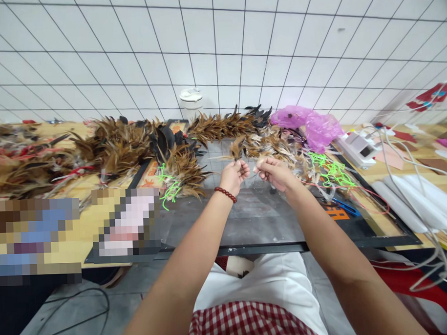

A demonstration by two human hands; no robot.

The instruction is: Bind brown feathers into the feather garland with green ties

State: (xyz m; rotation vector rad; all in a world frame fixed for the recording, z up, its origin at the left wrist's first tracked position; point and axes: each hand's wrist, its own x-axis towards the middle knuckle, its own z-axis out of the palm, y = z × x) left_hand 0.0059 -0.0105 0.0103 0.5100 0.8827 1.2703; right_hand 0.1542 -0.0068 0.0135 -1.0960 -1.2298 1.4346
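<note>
Over the dark board (225, 226), my left hand (235, 178), with a beaded bracelet at the wrist, pinches a brown feather (238, 148) that sticks up from the fingertips. Close by on the right, my right hand (275, 172) is closed in a pinch too; whatever its fingertips grip is pale and too small to name. Just past both hands lies a pile of loose brown and whitish feathers (270, 145). A bundle of brown and black feathers (183, 164) is left of my left hand, with bright green strings (169, 186) beside it.
Behind are a feather garland (225, 126), a white lidded container (191, 102) and a pink plastic bag (313, 125). Rightward lie green strings (329, 169), a blue cutter (345, 207), a white power strip (360, 148) and loose cables (426, 219). More feather bundles (113, 147) cover the left.
</note>
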